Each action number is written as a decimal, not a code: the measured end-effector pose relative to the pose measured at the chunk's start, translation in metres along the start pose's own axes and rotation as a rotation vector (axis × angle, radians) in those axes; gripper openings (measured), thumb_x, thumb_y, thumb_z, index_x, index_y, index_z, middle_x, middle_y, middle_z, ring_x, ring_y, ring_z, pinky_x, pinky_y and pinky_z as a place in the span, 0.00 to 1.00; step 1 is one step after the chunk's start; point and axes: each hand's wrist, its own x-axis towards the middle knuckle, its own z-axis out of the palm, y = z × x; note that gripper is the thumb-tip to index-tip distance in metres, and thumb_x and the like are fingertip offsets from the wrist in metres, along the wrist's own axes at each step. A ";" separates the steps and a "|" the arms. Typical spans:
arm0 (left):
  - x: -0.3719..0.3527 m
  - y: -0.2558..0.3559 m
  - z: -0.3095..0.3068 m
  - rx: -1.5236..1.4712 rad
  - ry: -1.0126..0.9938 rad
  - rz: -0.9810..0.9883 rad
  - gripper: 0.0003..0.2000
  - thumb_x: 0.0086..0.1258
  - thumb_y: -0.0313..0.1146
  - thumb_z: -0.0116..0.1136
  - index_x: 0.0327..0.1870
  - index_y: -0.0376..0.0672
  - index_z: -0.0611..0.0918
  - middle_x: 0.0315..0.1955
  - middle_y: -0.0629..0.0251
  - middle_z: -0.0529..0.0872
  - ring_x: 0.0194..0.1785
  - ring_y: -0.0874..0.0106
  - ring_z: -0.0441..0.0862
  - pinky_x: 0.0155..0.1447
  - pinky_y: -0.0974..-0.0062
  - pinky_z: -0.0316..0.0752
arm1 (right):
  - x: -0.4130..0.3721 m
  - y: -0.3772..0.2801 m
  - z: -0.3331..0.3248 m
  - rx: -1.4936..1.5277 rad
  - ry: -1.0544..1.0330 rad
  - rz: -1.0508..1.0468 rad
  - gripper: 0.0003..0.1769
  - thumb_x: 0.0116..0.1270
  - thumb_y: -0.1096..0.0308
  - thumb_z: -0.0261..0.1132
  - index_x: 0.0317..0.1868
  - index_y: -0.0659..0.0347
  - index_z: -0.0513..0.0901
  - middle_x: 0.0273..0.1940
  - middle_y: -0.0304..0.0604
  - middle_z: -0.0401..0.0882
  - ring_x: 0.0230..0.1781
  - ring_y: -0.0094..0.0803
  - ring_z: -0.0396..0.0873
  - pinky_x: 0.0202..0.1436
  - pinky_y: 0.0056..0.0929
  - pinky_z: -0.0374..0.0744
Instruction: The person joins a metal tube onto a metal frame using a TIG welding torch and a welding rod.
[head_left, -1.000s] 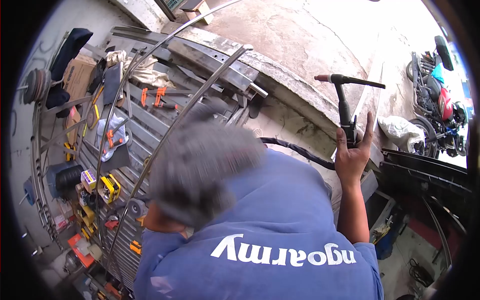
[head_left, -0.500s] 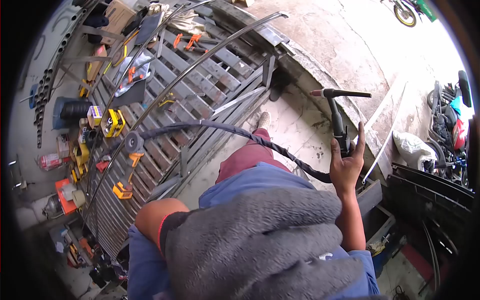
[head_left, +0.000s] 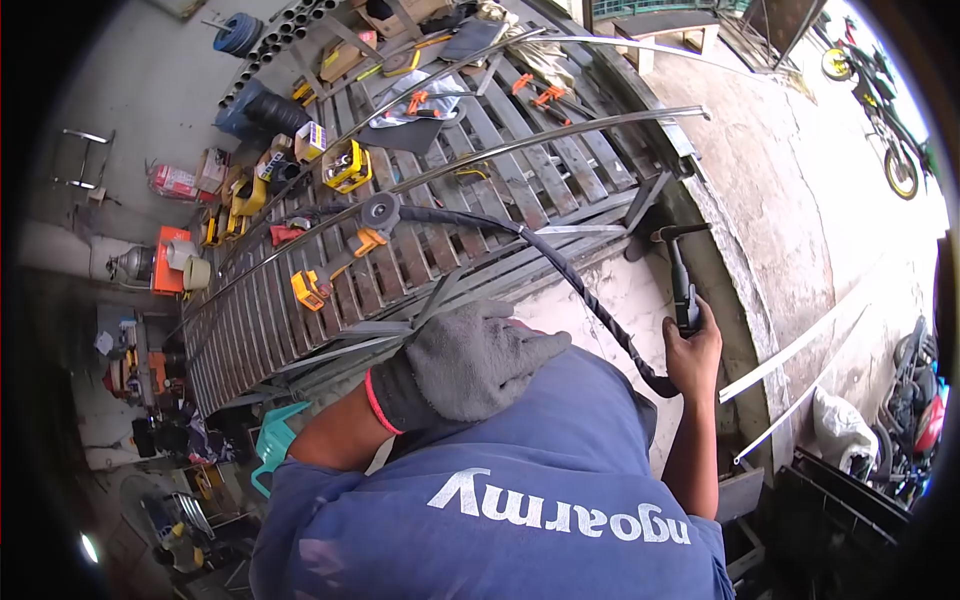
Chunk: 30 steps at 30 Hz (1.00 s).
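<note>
My left hand (head_left: 470,365), in a dark grey work glove with a red cuff edge, is held in front of my chest. Its fingers are partly spread, and I see nothing in them. My bare right hand (head_left: 695,350) is closed around the handle of a black TIG welding torch (head_left: 679,265), off to the right. The torch points upward, its head lying crosswise at the top. From its lower end, a dark wrapped cable (head_left: 590,300) arcs leftward onto the slatted metal workbench (head_left: 440,250).
An angle grinder (head_left: 365,240) with a yellow battery lies on the bench, near a yellow box (head_left: 347,166). Long metal tubes (head_left: 560,130) cross over it. Orange clamps (head_left: 545,95) rest farther back. White bars (head_left: 790,345), a sack (head_left: 843,425) and motorcycles (head_left: 885,120) are at right.
My gloved left hand has dropped from close before the camera, uncovering my shirt. The view has turned, so the bench appears farther right. My right hand still holds the torch, its fingers now closer round it.
</note>
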 end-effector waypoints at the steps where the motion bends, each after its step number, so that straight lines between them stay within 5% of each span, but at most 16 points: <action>1: -0.006 -0.006 0.000 0.027 0.039 -0.031 0.26 0.73 0.37 0.68 0.73 0.51 0.89 0.37 0.70 0.94 0.43 0.62 0.92 0.48 0.58 0.91 | 0.002 -0.006 0.009 0.005 -0.007 -0.024 0.27 0.68 0.69 0.75 0.66 0.67 0.86 0.31 0.47 0.82 0.31 0.34 0.80 0.44 0.37 0.82; 4: -0.030 -0.027 0.001 0.071 0.014 -0.222 0.24 0.75 0.38 0.67 0.72 0.51 0.89 0.32 0.63 0.93 0.38 0.60 0.93 0.38 0.56 0.87 | 0.015 -0.013 0.037 -0.041 -0.151 -0.059 0.23 0.67 0.73 0.73 0.62 0.71 0.87 0.30 0.40 0.77 0.29 0.29 0.74 0.36 0.37 0.76; 8: -0.081 -0.067 -0.015 0.231 -0.058 -0.523 0.21 0.79 0.38 0.65 0.70 0.49 0.89 0.28 0.59 0.90 0.32 0.57 0.92 0.35 0.53 0.84 | 0.028 -0.038 0.079 -0.053 -0.248 -0.181 0.21 0.66 0.74 0.71 0.59 0.71 0.88 0.33 0.47 0.85 0.33 0.32 0.82 0.42 0.37 0.81; 10: -0.129 -0.104 -0.011 0.217 -0.038 -0.589 0.20 0.80 0.39 0.64 0.69 0.50 0.89 0.28 0.60 0.91 0.31 0.56 0.92 0.36 0.53 0.84 | 0.038 -0.054 0.105 -0.122 -0.286 -0.232 0.24 0.67 0.71 0.74 0.63 0.69 0.88 0.46 0.55 0.91 0.44 0.44 0.89 0.53 0.43 0.84; 14: -0.204 -0.163 -0.023 0.231 -0.048 -0.816 0.16 0.81 0.41 0.64 0.64 0.53 0.91 0.33 0.53 0.92 0.34 0.51 0.93 0.39 0.49 0.85 | 0.084 -0.070 0.171 -0.244 -0.258 -0.307 0.23 0.69 0.67 0.77 0.61 0.68 0.87 0.52 0.64 0.90 0.57 0.65 0.88 0.62 0.55 0.84; 16: -0.244 -0.196 -0.021 0.256 -0.042 -0.818 0.14 0.82 0.40 0.60 0.62 0.50 0.89 0.30 0.52 0.91 0.32 0.49 0.92 0.38 0.47 0.84 | 0.108 -0.073 0.198 -0.336 -0.230 -0.295 0.22 0.71 0.66 0.77 0.63 0.65 0.88 0.54 0.63 0.91 0.59 0.64 0.87 0.63 0.55 0.83; 22: -0.334 -0.281 -0.007 0.237 -0.130 -0.969 0.20 0.82 0.41 0.61 0.71 0.52 0.87 0.30 0.52 0.91 0.32 0.48 0.91 0.39 0.48 0.84 | 0.153 -0.075 0.248 -0.426 -0.173 -0.270 0.19 0.72 0.65 0.78 0.58 0.65 0.89 0.44 0.60 0.93 0.49 0.61 0.92 0.55 0.54 0.86; 24: -0.358 -0.305 0.000 0.212 -0.265 -1.066 0.24 0.81 0.42 0.63 0.77 0.51 0.84 0.37 0.51 0.94 0.39 0.48 0.93 0.47 0.49 0.86 | 0.157 -0.079 0.266 -0.395 -0.113 -0.296 0.19 0.72 0.64 0.79 0.58 0.65 0.89 0.44 0.59 0.94 0.49 0.62 0.92 0.56 0.53 0.87; 27: -0.386 -0.364 0.029 0.292 0.007 -1.054 0.35 0.77 0.42 0.70 0.86 0.49 0.76 0.58 0.47 0.94 0.58 0.48 0.93 0.62 0.47 0.84 | 0.169 -0.077 0.293 -0.513 -0.090 -0.237 0.18 0.72 0.64 0.79 0.57 0.62 0.89 0.50 0.59 0.93 0.54 0.61 0.91 0.60 0.54 0.86; 30: -0.388 -0.407 0.048 0.354 0.007 -1.184 0.46 0.72 0.46 0.76 0.90 0.45 0.68 0.77 0.46 0.82 0.77 0.45 0.81 0.82 0.43 0.69 | 0.163 -0.090 0.304 -0.594 -0.058 -0.206 0.15 0.75 0.62 0.76 0.55 0.60 0.88 0.59 0.59 0.88 0.60 0.62 0.88 0.62 0.57 0.85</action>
